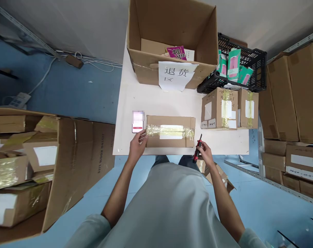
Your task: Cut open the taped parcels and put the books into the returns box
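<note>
A long brown cardboard box (171, 143), sealed with clear yellowish tape and bearing a white label, lies flat near the front edge of the white table. My left hand (138, 144) rests against its left end, fingers stretched and touching the cardboard. Just off the box's lower right corner, my right hand (206, 151) is closed around a red-and-black utility knife (197, 151). The knife's narrow tip points away from me, apart from the box. Beyond my left fingertips, a phone (138, 122) with a lit screen lies on the table.
A large open carton (146, 70) with a paper sign and packets inside stands at the back. Right of it are a black crate (261, 70) of green-and-pink packages and two taped boxes (210, 110). A big carton (76, 155) of parcels stands left; stacked boxes (303, 93) fill the right shelf.
</note>
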A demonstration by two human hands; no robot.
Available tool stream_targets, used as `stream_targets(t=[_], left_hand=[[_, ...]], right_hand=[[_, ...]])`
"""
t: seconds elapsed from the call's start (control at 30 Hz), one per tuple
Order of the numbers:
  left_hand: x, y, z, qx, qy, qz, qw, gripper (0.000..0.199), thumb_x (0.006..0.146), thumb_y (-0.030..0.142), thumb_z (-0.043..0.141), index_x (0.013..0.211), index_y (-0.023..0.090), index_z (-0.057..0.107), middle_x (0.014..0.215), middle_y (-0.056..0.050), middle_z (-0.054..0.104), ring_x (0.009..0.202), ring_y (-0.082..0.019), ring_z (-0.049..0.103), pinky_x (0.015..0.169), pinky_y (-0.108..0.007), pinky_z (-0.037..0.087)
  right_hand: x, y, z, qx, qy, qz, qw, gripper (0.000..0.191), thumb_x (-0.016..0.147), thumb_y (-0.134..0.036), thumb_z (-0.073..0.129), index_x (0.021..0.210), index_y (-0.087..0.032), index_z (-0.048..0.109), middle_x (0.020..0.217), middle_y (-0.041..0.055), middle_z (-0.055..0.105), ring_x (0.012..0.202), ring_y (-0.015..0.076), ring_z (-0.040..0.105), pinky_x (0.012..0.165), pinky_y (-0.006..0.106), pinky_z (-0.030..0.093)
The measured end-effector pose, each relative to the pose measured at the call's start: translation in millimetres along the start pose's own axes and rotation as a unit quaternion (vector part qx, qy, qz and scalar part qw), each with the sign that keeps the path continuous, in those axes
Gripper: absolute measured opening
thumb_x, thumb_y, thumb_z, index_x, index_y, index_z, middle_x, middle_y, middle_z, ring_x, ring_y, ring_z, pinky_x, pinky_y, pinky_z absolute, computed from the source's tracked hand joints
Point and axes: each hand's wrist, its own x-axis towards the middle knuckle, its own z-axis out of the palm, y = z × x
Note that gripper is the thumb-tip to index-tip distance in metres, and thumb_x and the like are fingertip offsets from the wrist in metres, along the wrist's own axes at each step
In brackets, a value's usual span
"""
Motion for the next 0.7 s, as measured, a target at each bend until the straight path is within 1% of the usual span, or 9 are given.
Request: stream_targets(t=[0.07,0.13,0.23,0.33,0.43,0.53,0.63,0.7], left_hand=[[1,-2,-2.2,-0.003,-0.008,-0.002,1.000,0.061,0.097,0.064,0.069,0.140,0.021,0.070,0.144,-0.016,0.074,0.132,-0.032,0.073,0.113,-0.048,0.060],[3,-4,-3.6,-0.007,-0.018,-0.001,1.000,0.061,0.097,0.064,0.070,0.140,0.021,0.070,0.145,-0.016,0.073,0.133,-0.032,0.072,0.115,-0.048,0.059],[5,-7,-4.1,-0.015,-0.022,0.012,1.000,0.061,0.096,0.062,0.071,0.141,0.020,0.070,0.149,-0.017,0.070,0.137,-0.032,0.069,0.119,-0.049,0.057],[7,-7,-3.1,-0.031,-0.024,0.030,0.999,0.062,0.096,0.060,0.071,0.143,0.020,0.069,0.154,-0.016,0.067,0.143,-0.032,0.066,0.125,-0.049,0.053],[6,-4,-2.0,-0.047,-0.038,0.024,0.998,0.062,0.097,0.055,0.072,0.148,0.020,0.066,0.156,-0.016,0.066,0.146,-0.032,0.064,0.128,-0.049,0.050],[6,0,-2.3,-0.050,-0.044,0.021,0.998,0.061,0.098,0.049,0.072,0.152,0.022,0.063,0.158,-0.014,0.065,0.147,-0.032,0.064,0.126,-0.049,0.052],[6,4,-3.7,-0.024,-0.044,0.037,0.998,0.052,0.099,0.048,0.070,0.144,0.023,0.068,0.153,-0.013,0.068,0.141,-0.030,0.067,0.121,-0.047,0.057],[8,6,-3.7,0.005,-0.040,0.050,0.998,0.046,0.100,0.050,0.069,0.137,0.023,0.073,0.146,-0.013,0.070,0.134,-0.030,0.071,0.116,-0.046,0.061]], right_hand=[[2,-9,6,-0.015,0.013,-0.020,1.000,0.056,0.081,-0.055,0.067,0.125,-0.020,0.070,0.076,-0.0039,0.061,0.067,0.0193,0.055,0.068,0.036,0.056],[4,-18,12,-0.029,0.025,-0.043,0.998,0.055,0.080,-0.054,0.067,0.122,-0.019,0.069,0.078,-0.0031,0.062,0.068,0.0192,0.055,0.071,0.037,0.056],[8,-28,17,-0.034,0.043,-0.065,0.996,0.049,0.081,-0.053,0.065,0.118,-0.019,0.068,0.087,0.0016,0.068,0.077,0.0217,0.060,0.077,0.038,0.057],[11,-35,16,-0.033,0.063,-0.072,0.995,0.043,0.085,-0.052,0.062,0.113,-0.020,0.067,0.094,0.0044,0.071,0.086,0.0238,0.065,0.081,0.038,0.058],[12,-41,12,-0.041,0.067,-0.070,0.994,0.036,0.089,-0.053,0.060,0.105,-0.022,0.066,0.091,0.0039,0.071,0.081,0.0218,0.064,0.077,0.035,0.056],[9,-49,9,-0.035,0.063,-0.069,0.995,0.036,0.096,-0.056,0.055,0.101,-0.022,0.065,0.089,0.0032,0.071,0.069,0.0179,0.060,0.067,0.031,0.053],[2,-62,6,-0.043,0.057,-0.101,0.992,0.043,0.103,-0.061,0.052,0.108,-0.021,0.068,0.092,0.0035,0.072,0.066,0.0162,0.060,0.064,0.029,0.052],[-3,-75,4,-0.064,0.042,-0.124,0.989,0.049,0.106,-0.064,0.052,0.118,-0.021,0.071,0.089,0.0028,0.073,0.066,0.0168,0.062,0.064,0.029,0.053]])
